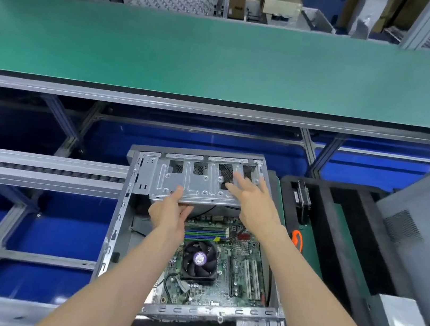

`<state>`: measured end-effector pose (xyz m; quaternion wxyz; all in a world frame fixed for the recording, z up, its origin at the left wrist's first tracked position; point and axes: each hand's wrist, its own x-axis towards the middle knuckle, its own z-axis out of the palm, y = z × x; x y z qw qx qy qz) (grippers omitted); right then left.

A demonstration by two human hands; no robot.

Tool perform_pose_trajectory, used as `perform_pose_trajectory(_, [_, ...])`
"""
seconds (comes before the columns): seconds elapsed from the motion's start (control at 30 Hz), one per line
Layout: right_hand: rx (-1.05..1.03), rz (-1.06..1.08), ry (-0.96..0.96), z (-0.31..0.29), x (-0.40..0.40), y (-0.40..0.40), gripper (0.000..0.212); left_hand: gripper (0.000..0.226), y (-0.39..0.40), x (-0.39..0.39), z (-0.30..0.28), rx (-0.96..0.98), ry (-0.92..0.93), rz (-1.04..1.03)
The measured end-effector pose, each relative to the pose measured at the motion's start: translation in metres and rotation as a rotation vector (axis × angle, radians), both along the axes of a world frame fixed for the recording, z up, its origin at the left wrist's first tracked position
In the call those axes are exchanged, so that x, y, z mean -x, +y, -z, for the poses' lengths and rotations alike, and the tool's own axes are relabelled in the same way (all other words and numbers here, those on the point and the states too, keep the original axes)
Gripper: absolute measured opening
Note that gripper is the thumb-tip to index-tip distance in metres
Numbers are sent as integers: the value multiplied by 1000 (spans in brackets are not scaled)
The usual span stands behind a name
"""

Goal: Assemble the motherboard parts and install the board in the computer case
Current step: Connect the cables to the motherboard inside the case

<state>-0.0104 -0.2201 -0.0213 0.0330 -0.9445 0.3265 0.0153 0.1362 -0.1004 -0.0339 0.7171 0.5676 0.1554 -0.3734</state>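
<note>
Late in the job, by the look of it: motherboard point(220, 269) already lying flat inside the open computer case point(114, 231), black cooler fan point(199, 261) mounted at its middle, memory sticks point(204, 234) seated just beyond the fan, white expansion slots point(252, 276) to the fan's right. Case resting on its side on the bench point(283, 201), near the green mat's edge, with black foam trays point(350, 239) just beside it on the right and the long green conveyor point(223, 60) well beyond. Step in hand, as a judgement: swinging the metal drive cage point(191, 184) at the case's far end, either down over the board or up off it; cannot tell which from this one view. Left hand point(170, 212) reaching under the cage's near edge, thumb on top and fingers curling beneath, pinching the sheet-metal lip. Right hand point(253, 199) spread flat, fingers straight, laid on or just above the cage's right part, gripping nothing; actual contact hard to confirm through the motion blur. Next move likely calling for even pressure from both sides, keeping the dark cables point(209, 212) beneath the cage free of the closing edge, minding the sharp stamped metal, and checking the cage latches squarely against the frame without bearing on the memory sticks below.
</note>
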Motion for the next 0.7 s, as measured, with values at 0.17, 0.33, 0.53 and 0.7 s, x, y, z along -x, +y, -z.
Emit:
perform_pose_trajectory(0.17, [-136,83,-217,7,12,24,86,20,20,12,15,-153,-402,658])
perform_pose_trajectory(0.33, [-158,174,-351,4,25,50,74,18,7,33,24,-495,-1099,1205])
perform_pose_trajectory(0.53, [-33,278,-405,14,24,95,30,9,-9,58,40,-736,-1389,1354])
perform_pose_trajectory(0.7, [-409,515,-108,23,31,103,6,6,-11,65,46,-731,-1385,1283])
